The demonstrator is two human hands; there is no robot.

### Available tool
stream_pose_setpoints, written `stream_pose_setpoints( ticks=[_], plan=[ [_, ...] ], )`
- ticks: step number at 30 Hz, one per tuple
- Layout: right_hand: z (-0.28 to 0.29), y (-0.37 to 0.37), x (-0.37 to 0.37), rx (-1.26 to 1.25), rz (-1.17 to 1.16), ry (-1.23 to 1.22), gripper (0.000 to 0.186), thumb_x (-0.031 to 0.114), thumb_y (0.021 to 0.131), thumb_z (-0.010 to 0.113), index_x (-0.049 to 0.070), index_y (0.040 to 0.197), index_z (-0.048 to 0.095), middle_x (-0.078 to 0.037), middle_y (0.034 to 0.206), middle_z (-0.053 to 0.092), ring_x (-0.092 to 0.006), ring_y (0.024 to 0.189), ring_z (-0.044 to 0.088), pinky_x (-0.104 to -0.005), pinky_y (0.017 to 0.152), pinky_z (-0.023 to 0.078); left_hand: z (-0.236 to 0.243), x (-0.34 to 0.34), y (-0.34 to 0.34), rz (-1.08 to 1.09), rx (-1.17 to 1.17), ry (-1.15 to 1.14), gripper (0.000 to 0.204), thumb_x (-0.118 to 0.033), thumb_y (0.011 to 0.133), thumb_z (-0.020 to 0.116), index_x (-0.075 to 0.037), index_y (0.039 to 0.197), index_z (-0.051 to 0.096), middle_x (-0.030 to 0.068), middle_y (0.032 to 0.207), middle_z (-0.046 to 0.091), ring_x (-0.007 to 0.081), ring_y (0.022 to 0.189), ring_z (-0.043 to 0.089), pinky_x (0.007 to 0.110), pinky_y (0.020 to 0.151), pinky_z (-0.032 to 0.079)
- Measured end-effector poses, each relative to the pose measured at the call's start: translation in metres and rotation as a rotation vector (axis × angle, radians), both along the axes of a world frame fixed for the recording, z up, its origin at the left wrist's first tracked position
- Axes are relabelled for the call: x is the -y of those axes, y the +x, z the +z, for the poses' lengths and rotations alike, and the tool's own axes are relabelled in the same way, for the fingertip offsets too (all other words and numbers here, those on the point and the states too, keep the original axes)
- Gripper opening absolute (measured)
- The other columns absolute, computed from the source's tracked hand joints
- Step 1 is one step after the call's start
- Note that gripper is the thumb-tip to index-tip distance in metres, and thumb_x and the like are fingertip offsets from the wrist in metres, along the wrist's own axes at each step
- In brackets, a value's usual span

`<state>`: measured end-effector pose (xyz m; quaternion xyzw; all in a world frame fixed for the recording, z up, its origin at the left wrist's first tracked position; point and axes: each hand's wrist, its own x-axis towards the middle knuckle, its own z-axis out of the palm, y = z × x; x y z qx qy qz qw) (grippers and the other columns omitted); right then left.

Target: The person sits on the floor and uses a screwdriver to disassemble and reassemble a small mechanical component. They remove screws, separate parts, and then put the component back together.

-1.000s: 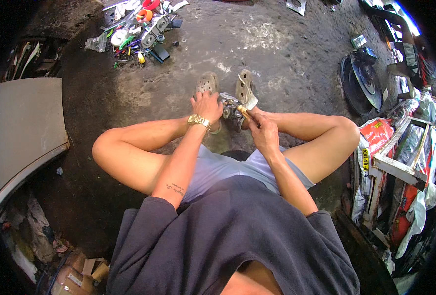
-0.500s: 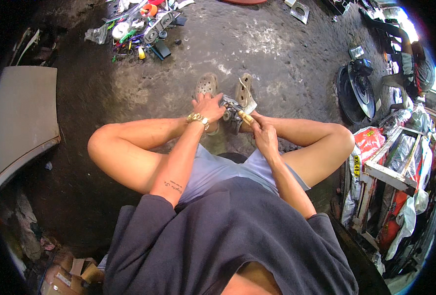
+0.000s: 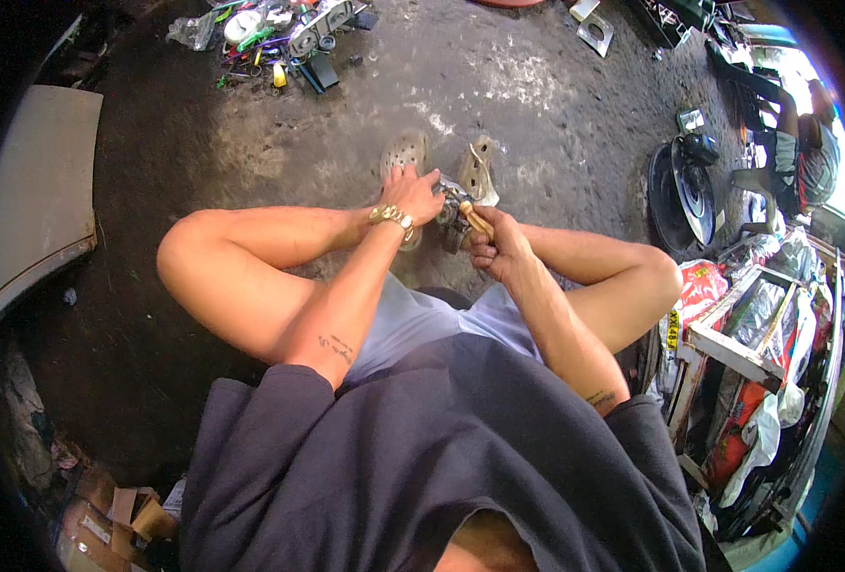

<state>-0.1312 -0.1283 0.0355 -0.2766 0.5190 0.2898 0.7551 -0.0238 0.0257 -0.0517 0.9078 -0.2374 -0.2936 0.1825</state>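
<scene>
Between my feet is a small, dark grey metal part [image 3: 448, 212], apparently a piece of machinery; its exact kind is too small to make out. My left hand [image 3: 411, 197], with a gold watch at the wrist, grips its left side, fingers pointing away from me. In my right hand [image 3: 501, 246] is a screwdriver-like tool with a yellow-tan handle [image 3: 477, 221]. The fingers wrap round the handle, and the tool's far end points at the metal part. Its tip is hidden against the part.
Tan clogs [image 3: 405, 153] are on my feet. A pile of small tools and parts [image 3: 279, 43] lies on the far left floor. At right stand a black round basin [image 3: 669, 195] and a white frame [image 3: 728, 348] among bags. Another person [image 3: 809, 143] is far right.
My right hand has shifted forward and turned, its grip now covering more of the tool's handle. My left hand stays at the metal part. The whole view has tilted slightly.
</scene>
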Motion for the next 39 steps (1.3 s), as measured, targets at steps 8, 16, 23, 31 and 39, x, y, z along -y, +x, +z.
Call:
stream_pose_setpoints(
  ticks=[8, 16, 23, 31, 39],
  plan=[
    [0.025, 0.0, 0.001, 0.536, 1.46, -1.424, 0.032, 0.038, 0.096, 0.057, 0.009, 0.108, 0.066, -0.026, 0.084, 0.072, -0.0445, 0.077, 0.072, -0.0579, 0.069, 0.055, 0.006, 0.002, 0.004, -0.006, -0.041, 0.024, 0.057, -0.046, 0.087, 0.065, -0.027, 0.141, 0.063, 0.0192, 0.137, 0.056, 0.0409, 0.13, 0.045, 0.051, 0.111, 0.037],
    [0.031, -0.013, -0.013, 0.527, 1.128, -1.553, 0.037, 0.023, 0.092, 0.068, 0.012, 0.127, 0.062, -0.023, 0.118, 0.067, -0.0384, 0.103, 0.068, -0.0512, 0.082, 0.053, 0.037, 0.01, -0.024, 0.002, 0.248, -0.117, 0.048, -0.027, 0.084, 0.071, -0.021, 0.132, 0.068, 0.011, 0.141, 0.058, 0.0342, 0.139, 0.044, 0.05, 0.113, 0.039],
    [0.013, -0.03, -0.03, 0.484, 0.673, -1.456, 0.044, 0.039, 0.102, 0.057, 0.006, 0.13, 0.056, -0.028, 0.114, 0.067, -0.0466, 0.099, 0.068, -0.0545, 0.083, 0.052, 0.018, 0.01, -0.026, -0.253, 0.132, -0.555, 0.041, -0.005, 0.086, 0.063, -0.016, 0.125, 0.07, 0.0053, 0.126, 0.07, 0.0259, 0.124, 0.062, 0.048, 0.106, 0.043],
    [0.038, -0.029, -0.014, 0.286, 1.01, -1.491, 0.041, 0.043, 0.104, 0.051, 0.009, 0.127, 0.059, -0.025, 0.091, 0.072, -0.049, 0.087, 0.068, -0.058, 0.078, 0.053, 0.008, 0.015, -0.036, -0.239, 0.272, -0.589, 0.035, -0.012, 0.086, 0.066, -0.015, 0.121, 0.07, 0.0055, 0.117, 0.073, 0.0262, 0.117, 0.066, 0.05, 0.104, 0.043],
    [0.036, -0.036, 0.004, 0.37, 0.954, -1.356, 0.038, 0.031, 0.1, 0.06, 0.009, 0.131, 0.058, -0.024, 0.125, 0.06, -0.0463, 0.103, 0.065, -0.0542, 0.085, 0.053, 0.014, 0.022, -0.037, -0.22, 0.29, -0.602, 0.037, -0.011, 0.082, 0.072, -0.013, 0.118, 0.069, 0.0096, 0.113, 0.072, 0.0297, 0.113, 0.066, 0.049, 0.101, 0.046]
  ],
)
